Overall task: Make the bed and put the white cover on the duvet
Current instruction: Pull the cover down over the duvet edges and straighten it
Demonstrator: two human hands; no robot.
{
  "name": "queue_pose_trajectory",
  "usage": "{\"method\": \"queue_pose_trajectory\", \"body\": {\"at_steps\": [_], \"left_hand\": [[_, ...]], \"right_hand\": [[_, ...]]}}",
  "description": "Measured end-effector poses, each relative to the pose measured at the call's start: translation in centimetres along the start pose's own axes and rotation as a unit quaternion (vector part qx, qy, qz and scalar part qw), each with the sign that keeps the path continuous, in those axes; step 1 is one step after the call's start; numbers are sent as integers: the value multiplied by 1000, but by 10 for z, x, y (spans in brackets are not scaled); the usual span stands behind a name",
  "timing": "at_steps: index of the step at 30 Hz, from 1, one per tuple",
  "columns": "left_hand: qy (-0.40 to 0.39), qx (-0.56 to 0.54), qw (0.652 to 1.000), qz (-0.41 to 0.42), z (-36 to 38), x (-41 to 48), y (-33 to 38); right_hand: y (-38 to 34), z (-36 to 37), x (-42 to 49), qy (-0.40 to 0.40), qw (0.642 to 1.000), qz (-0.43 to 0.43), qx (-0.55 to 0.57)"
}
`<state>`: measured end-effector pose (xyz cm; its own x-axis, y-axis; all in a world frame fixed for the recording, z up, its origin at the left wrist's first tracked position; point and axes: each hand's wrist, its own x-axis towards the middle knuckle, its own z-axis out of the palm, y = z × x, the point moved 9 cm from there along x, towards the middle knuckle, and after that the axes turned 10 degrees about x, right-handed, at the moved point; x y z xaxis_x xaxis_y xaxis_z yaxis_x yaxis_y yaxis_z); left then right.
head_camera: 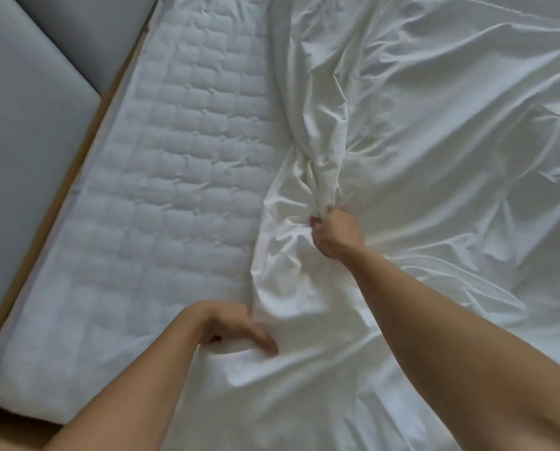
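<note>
A crumpled white sheet (434, 131) covers the right and middle of the bed, its left edge bunched into a twisted ridge. The quilted white mattress (161, 164) lies bare on the left. My right hand (335, 232) is stretched out over the bed and grips a bunch of the sheet's ridge in its fist. My left hand (236, 330) is nearer to me at the sheet's lower left edge, thumb on top and fingers tucked under the fabric, holding that edge.
A wooden bed frame edge (60, 203) runs along the mattress's left side and near corner. Beyond it stand grey padded panels (28, 109) at the upper left.
</note>
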<state>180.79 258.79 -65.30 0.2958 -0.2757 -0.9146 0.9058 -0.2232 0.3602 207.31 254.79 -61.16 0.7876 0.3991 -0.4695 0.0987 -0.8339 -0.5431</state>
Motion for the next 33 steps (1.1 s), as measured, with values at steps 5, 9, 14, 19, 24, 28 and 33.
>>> {"method": "queue_pose_trajectory", "body": {"at_steps": [5, 9, 14, 19, 24, 28, 33], "left_hand": [[59, 38, 998, -4, 5, -8, -57], [121, 3, 992, 46, 14, -18, -63], [87, -66, 992, 66, 40, -33, -63], [126, -38, 991, 5, 68, -40, -119], [342, -49, 938, -20, 114, -53, -153], [456, -260, 851, 8, 178, -63, -184], [425, -322, 846, 13, 263, -45, -192]], "right_hand": [[11, -15, 18, 110, 987, 55, 108], [8, 33, -27, 43, 996, 19, 73], [-25, 56, -203, 139, 918, -370, -29], [66, 131, -307, -105, 832, -470, -276], [109, 140, -285, -102, 791, -488, -355], [102, 98, -309, -69, 804, -524, -271], [104, 8, -330, 38, 792, -594, -140]]}}
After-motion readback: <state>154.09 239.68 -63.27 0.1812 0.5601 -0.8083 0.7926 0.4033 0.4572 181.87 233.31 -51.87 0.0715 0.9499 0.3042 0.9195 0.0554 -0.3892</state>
